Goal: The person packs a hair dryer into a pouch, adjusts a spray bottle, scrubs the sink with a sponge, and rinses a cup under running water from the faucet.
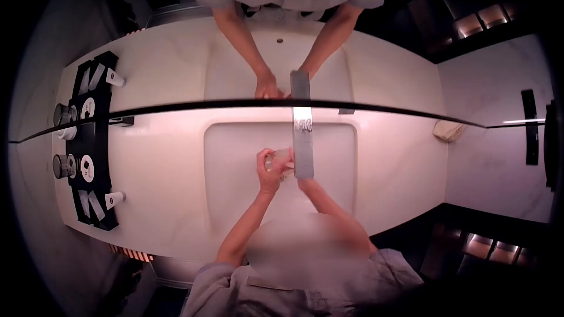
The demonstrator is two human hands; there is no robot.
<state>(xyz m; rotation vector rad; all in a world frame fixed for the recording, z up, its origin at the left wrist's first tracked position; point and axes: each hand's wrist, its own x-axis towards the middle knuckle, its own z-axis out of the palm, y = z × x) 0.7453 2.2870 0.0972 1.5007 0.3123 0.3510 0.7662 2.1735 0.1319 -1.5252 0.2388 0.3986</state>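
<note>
Over the white sink basin (235, 141), my left hand (268, 171) curls around a clear drinking glass (282, 156), its fingers closed on the side. A flat metal faucet (303, 147) reaches out from the mirror side and covers most of my right hand (304, 184). Only a few fingertips of that hand show, against the right side of the glass; how they are bent is hidden. Whether water is running cannot be made out.
A large mirror (247, 70) behind the sink reflects the arms and counter. On the counter's left, a black tray (101, 164) holds a white cup (114, 199), a round white item (87, 168) and a dark glass jar (60, 166). A crumpled beige cloth (446, 131) lies at right.
</note>
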